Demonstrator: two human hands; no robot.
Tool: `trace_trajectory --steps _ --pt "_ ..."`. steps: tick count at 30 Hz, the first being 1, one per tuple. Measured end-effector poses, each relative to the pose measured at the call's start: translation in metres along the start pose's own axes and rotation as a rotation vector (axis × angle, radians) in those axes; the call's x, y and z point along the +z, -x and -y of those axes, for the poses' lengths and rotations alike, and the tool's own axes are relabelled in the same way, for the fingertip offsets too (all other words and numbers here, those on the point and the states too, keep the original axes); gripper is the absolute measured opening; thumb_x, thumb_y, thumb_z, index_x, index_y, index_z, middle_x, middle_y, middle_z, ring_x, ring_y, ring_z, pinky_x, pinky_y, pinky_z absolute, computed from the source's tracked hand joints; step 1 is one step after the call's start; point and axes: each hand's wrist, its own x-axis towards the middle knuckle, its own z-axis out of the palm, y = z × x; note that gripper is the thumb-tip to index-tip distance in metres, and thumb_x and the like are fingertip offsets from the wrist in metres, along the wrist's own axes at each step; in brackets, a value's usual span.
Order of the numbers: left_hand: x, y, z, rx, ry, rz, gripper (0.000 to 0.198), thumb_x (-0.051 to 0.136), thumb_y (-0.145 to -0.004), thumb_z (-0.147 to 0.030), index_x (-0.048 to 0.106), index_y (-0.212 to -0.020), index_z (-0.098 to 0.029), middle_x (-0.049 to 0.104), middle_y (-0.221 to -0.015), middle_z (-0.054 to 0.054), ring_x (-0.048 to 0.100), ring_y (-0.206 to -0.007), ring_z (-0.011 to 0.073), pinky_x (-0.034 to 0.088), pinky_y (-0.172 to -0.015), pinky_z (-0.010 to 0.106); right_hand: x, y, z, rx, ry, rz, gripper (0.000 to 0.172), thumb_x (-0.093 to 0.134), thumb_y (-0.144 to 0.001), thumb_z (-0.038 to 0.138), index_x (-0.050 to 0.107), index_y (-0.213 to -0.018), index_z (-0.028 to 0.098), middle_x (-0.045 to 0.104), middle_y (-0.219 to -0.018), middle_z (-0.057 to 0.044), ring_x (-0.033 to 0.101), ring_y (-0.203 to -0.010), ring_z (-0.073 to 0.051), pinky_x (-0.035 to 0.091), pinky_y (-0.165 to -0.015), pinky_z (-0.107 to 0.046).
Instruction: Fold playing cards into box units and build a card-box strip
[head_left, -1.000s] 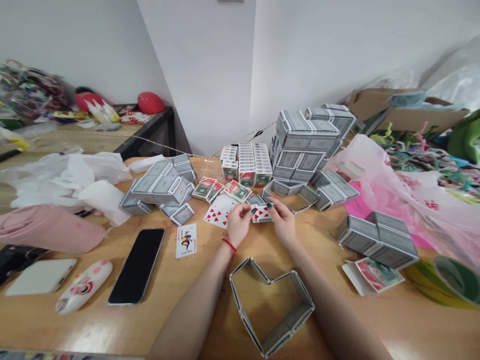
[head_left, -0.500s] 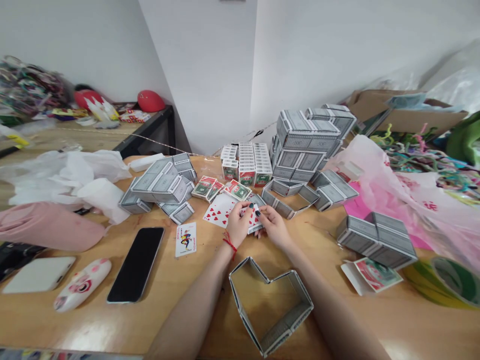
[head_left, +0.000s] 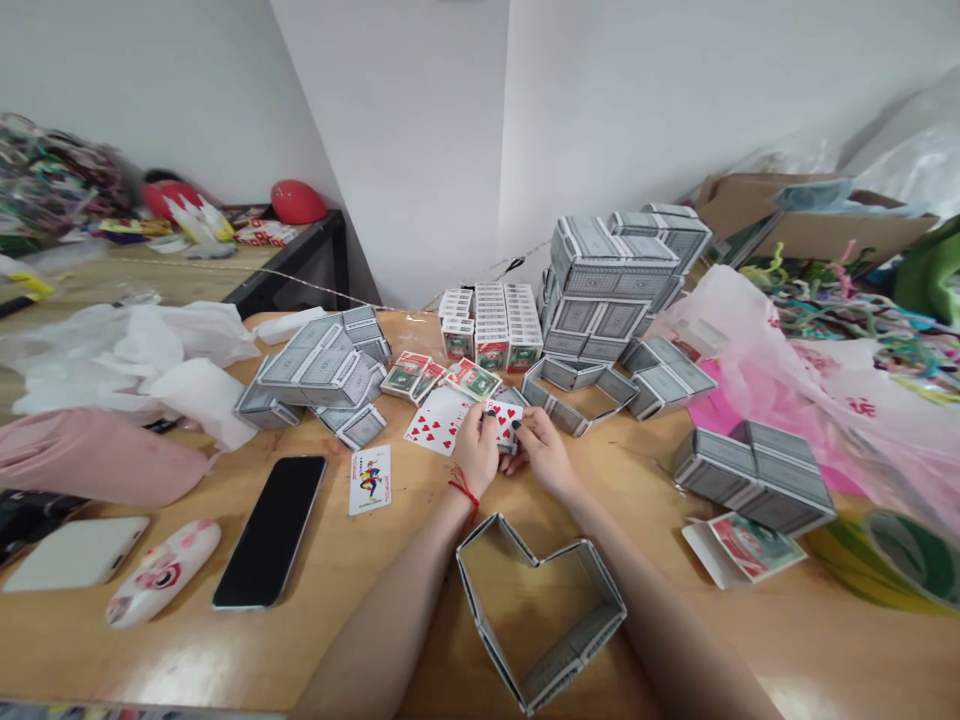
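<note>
A playing card (head_left: 505, 424) with red hearts is pinched between my two hands over the middle of the table. My left hand (head_left: 477, 447) grips its left side, thumb on the face. My right hand (head_left: 543, 452) has its right edge between thumb and fingers. Whether more cards lie behind it I cannot tell. Left of the hands, several loose heart cards (head_left: 433, 424) lie face up, and a joker card (head_left: 370, 480) lies nearer me. Between my forearms stands a heart-shaped frame (head_left: 480, 620) of folded cards.
Folded-card blocks form a tall stack (head_left: 600, 290) at the back right and a pile (head_left: 315, 370) at the left. Card boxes (head_left: 491, 330) stand at the back. A phone (head_left: 271, 530) lies left; green-yellow tape (head_left: 885, 560) and an opened card box (head_left: 754, 548) lie right.
The card in my hands has turned so its hearts face shows more fully. Both hands stay in nearly the same place; the view has shifted slightly.
</note>
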Motion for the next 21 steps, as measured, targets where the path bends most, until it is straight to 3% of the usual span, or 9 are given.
trace_trajectory --steps 9,17,21 --pt "0.0 0.002 -0.002 -0.081 0.065 0.0 0.014 0.037 -0.082 -0.022 0.051 -0.083 -0.019 0.053 -0.065 -0.002 0.048 -0.055 0.0112 0.038 -0.052 0.022 -0.002 -0.002 -0.003 -0.001 0.008 0.007 0.016 0.043 -0.08 0.039 0.037 -0.085 0.025 0.052 -0.048 0.009 0.048 -0.032 -0.012 0.041 -0.032 -0.024" --pt "0.002 0.002 0.0 -0.079 0.034 -0.06 0.014 0.036 -0.08 -0.019 0.05 -0.081 -0.02 0.053 -0.071 -0.001 0.049 -0.064 0.0122 0.039 -0.061 0.024 0.006 -0.001 -0.002 -0.082 0.092 -0.076 0.02 0.041 -0.082 0.036 0.042 -0.098 0.024 0.05 -0.047 0.008 0.046 -0.033 -0.012 0.039 -0.034 -0.023" --pt "0.002 0.002 0.0 -0.067 0.063 -0.038 0.015 0.035 -0.08 -0.018 0.05 -0.083 -0.019 0.054 -0.075 -0.001 0.05 -0.067 0.0125 0.041 -0.064 0.024 0.009 0.001 0.0 -0.103 0.103 -0.129 0.018 0.04 -0.082 0.035 0.043 -0.094 0.023 0.047 -0.049 0.008 0.044 -0.034 -0.01 0.037 -0.033 -0.022"
